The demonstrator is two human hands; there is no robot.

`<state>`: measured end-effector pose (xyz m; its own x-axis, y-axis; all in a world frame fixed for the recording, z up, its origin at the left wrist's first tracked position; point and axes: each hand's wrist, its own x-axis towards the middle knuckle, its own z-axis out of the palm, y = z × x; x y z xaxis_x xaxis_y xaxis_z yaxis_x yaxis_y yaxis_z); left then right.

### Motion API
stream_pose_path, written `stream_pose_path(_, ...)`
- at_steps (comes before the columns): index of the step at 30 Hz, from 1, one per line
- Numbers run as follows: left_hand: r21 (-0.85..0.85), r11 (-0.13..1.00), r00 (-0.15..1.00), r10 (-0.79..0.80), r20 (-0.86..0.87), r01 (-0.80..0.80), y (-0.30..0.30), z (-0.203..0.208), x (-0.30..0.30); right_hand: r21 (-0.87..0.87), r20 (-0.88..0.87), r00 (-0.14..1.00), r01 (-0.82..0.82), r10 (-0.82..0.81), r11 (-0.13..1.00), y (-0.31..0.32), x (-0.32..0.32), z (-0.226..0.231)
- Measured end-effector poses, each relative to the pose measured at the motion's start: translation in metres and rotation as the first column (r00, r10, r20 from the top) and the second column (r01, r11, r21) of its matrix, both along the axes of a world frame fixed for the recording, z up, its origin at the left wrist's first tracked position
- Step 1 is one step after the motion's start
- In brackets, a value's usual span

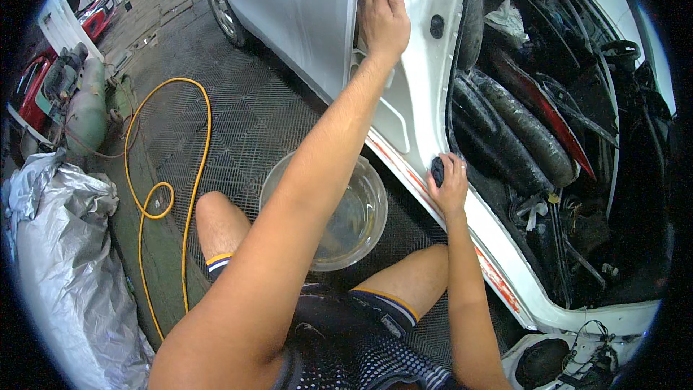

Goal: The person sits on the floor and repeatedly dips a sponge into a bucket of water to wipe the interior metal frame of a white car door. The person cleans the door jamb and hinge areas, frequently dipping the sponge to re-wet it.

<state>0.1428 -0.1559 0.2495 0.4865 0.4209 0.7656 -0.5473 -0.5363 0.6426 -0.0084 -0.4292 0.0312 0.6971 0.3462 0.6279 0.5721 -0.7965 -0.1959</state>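
My left hand [384,23] rests against the white door pillar [424,58] of a car, high up beside the door gap. Its fingers are stretched out, the tips in shadow by the door edge. Lower down, my right hand [452,186] grips a small black wad [437,171], which may be a cloth or pad. It presses this wad on the foot of the pillar, where it meets the white sill [473,235]. Orange-red patches show along the sill. Between my knees stands a clear plastic basin [377,227] with some water, partly covered by my left forearm.
A silver car door [303,22] stands at the upper left of the pillar. Dark loose parts [520,123] fill the car's interior. On the left lie a yellow hose [208,123], a green tank [88,105] and a silver cover [72,267]. Black grating [238,101] covers the floor.
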Motion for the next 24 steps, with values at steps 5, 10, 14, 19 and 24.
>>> stream_pose_path(5,-0.135,0.975,0.984,-0.168,0.053,0.174,-0.027,-0.006,-0.023,-0.015,-0.01,1.0,0.026,-0.026,1.0,-0.003,0.001,0.004)
stream_pose_path(10,-0.089,0.982,0.96,-0.14,0.242,0.166,-0.022,-0.004,-0.03,-0.025,0.006,1.0,0.007,-0.007,1.0,-0.002,0.003,0.004)
stream_pose_path(14,-0.123,0.984,0.951,-0.085,0.298,0.126,-0.032,0.003,-0.026,-0.035,-0.004,1.0,0.008,-0.008,0.999,-0.005,0.003,0.004)
stream_pose_path(19,-0.165,0.975,0.985,-0.132,0.111,0.149,0.002,-0.036,-0.037,-0.007,-0.03,1.0,-0.001,0.0,1.0,0.007,0.003,0.004)
stream_pose_path(24,0.053,0.998,0.999,-0.041,-0.021,0.042,0.015,-0.057,-0.106,-0.036,-0.007,1.0,0.009,-0.009,0.999,-0.007,0.001,0.003)
